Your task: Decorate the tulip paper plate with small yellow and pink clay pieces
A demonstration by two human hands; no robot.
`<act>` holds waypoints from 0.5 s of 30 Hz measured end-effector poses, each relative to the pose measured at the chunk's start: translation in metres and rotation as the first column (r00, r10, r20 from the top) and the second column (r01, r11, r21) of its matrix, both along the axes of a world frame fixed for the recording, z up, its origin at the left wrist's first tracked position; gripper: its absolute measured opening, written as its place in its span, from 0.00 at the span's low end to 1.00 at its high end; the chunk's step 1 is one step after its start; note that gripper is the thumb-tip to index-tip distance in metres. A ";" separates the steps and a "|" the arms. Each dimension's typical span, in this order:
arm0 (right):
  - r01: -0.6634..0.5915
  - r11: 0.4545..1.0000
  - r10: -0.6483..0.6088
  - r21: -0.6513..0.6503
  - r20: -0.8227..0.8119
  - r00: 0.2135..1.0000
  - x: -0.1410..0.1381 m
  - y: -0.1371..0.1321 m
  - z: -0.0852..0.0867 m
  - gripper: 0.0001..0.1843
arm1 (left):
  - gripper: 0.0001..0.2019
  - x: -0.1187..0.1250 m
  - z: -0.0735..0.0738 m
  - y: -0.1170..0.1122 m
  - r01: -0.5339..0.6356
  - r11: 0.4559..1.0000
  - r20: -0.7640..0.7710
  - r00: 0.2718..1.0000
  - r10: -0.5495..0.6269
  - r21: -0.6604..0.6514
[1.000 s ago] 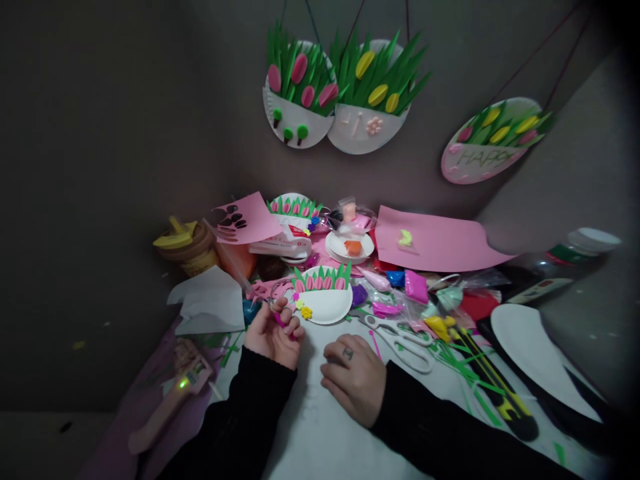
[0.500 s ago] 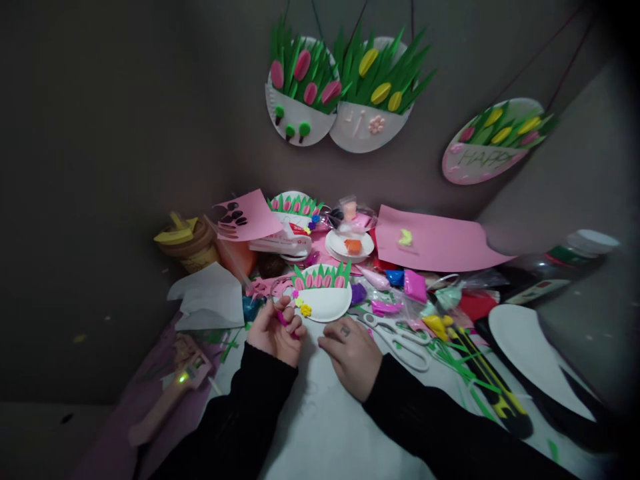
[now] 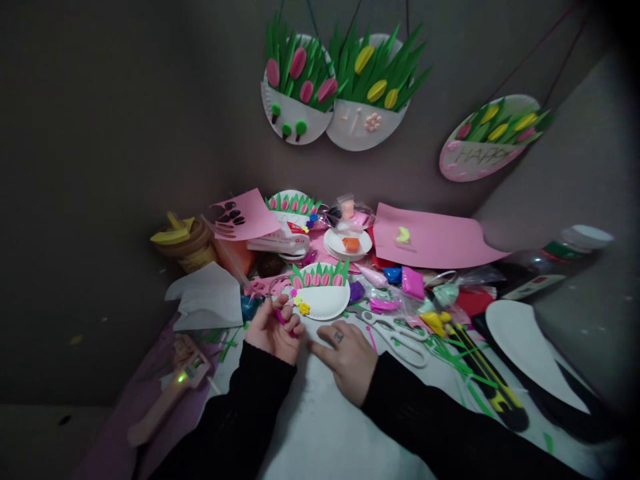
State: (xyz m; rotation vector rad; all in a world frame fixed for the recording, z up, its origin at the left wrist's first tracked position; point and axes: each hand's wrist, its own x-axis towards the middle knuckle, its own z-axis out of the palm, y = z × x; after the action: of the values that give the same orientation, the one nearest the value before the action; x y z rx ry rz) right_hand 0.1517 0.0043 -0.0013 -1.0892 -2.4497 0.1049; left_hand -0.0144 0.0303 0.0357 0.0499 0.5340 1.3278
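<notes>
My left hand (image 3: 276, 331) is closed, palm turned up, around a small magenta piece (image 3: 286, 321) that looks like modelling clay. On the white table surface, my right hand (image 3: 346, 353) lies palm down with its index finger stretched toward the left hand; anything under the fingertips is hidden. Just beyond both hands is a white paper plate (image 3: 325, 303) with green paper grass, pink tulips and small clay flowers (image 3: 304, 309) on its left edge. A thin magenta stick (image 3: 371, 339) lies beside my right hand, close to white-handled scissors (image 3: 400, 337).
A glue gun (image 3: 175, 387) with a lit green light lies at left. Packets of coloured clay (image 3: 413, 283), green paper strips (image 3: 450, 360) and a yellow-black cutter (image 3: 493, 380) crowd the right. Pink sheets (image 3: 440, 240) stand behind, and decorated plates (image 3: 370, 130) hang on the wall.
My right hand has shifted slightly left, its index finger reaching further out. The thin magenta stick beside it now shows more. My left hand keeps its grip.
</notes>
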 end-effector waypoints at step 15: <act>-0.074 0.996 0.074 0.039 -0.002 0.997 0.001 -0.002 -0.001 0.14 | 0.13 0.002 -0.001 0.002 -0.005 0.999 -0.041 0.999 0.003 -0.040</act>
State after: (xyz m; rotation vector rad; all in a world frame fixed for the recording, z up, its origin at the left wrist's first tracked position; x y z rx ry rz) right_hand 0.1525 0.0023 -0.0024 -0.9807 -2.4789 0.0816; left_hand -0.0129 0.0318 0.0345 0.0426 0.5955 1.3219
